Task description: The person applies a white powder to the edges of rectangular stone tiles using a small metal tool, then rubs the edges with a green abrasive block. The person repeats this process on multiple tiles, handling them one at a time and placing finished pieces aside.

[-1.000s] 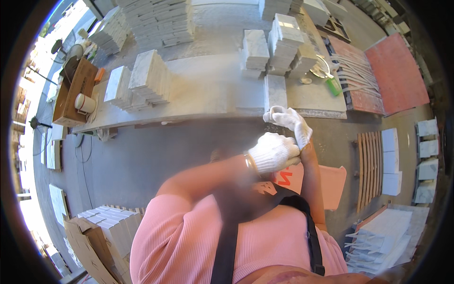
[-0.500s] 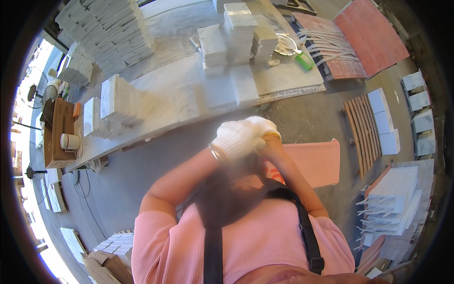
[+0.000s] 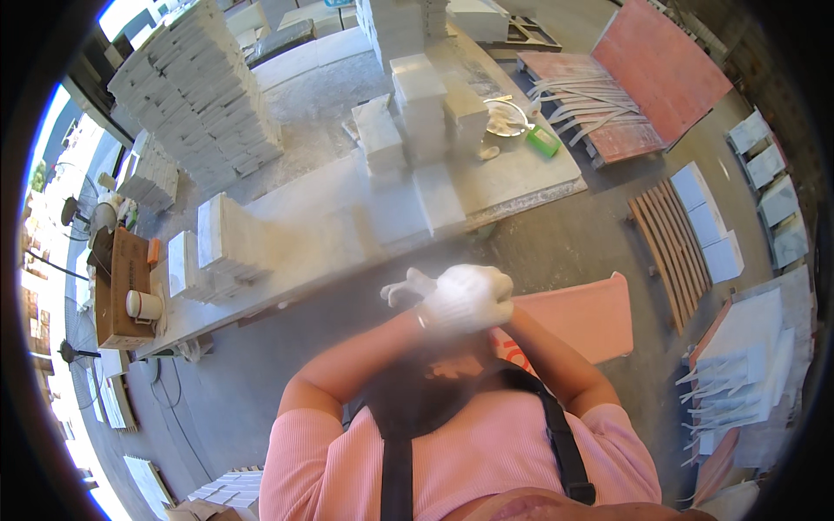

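Both of my hands wear white knit gloves and meet in front of my chest. My left hand is closed round the cuff area of my right hand's glove, at the wrist. Beyond it, the gloved fingers of my right hand poke out to the left, apart from each other. Its palm and the glove's cuff are hidden behind my left hand. A bracelet circles my left wrist. A blurred dark shape covers part of the view below the hands.
Ahead stands a long worktable with stacks of white-grey tiles, a white bowl and a green box. A pink board lies right of my hands. Farther right is a slatted wooden pallet; at left, a cardboard box carries a mug.
My hands have come lower in the view. The right fingers now show spread to the left past my left hand, which has shifted right over the right wrist. The view has tilted slightly.
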Demonstrator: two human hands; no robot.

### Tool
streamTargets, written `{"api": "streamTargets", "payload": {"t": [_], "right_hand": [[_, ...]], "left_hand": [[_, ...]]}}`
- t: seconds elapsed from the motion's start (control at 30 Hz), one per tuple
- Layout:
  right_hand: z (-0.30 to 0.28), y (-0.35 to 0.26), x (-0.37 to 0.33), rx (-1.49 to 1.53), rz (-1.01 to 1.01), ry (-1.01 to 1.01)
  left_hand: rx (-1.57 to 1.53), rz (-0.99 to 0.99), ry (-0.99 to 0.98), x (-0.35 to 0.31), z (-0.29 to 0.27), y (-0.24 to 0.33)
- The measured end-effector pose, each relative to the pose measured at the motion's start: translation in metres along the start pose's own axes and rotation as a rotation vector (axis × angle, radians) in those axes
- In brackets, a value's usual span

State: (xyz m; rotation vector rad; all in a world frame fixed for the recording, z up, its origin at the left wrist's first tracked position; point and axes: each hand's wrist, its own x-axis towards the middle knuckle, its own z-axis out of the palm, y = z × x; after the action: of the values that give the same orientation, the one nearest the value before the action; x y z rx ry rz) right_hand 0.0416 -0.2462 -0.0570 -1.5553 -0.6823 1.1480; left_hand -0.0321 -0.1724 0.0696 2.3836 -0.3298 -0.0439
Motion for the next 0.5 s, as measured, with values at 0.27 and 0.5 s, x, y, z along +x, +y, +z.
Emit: {"api": "streamTargets", "payload": {"t": [0.27, 0.5], "right_hand": [[-0.013, -0.055, 0.022, 1.228, -0.462, 0.207], [-0.026, -0.081, -0.008, 1.129, -0.594, 0.012]], "left_hand": [[0.230, -0.005, 0.235, 0.003, -0.003, 0.027], [0.208, -0.107, 0.105, 0.013, -0.020, 0.003]]}}
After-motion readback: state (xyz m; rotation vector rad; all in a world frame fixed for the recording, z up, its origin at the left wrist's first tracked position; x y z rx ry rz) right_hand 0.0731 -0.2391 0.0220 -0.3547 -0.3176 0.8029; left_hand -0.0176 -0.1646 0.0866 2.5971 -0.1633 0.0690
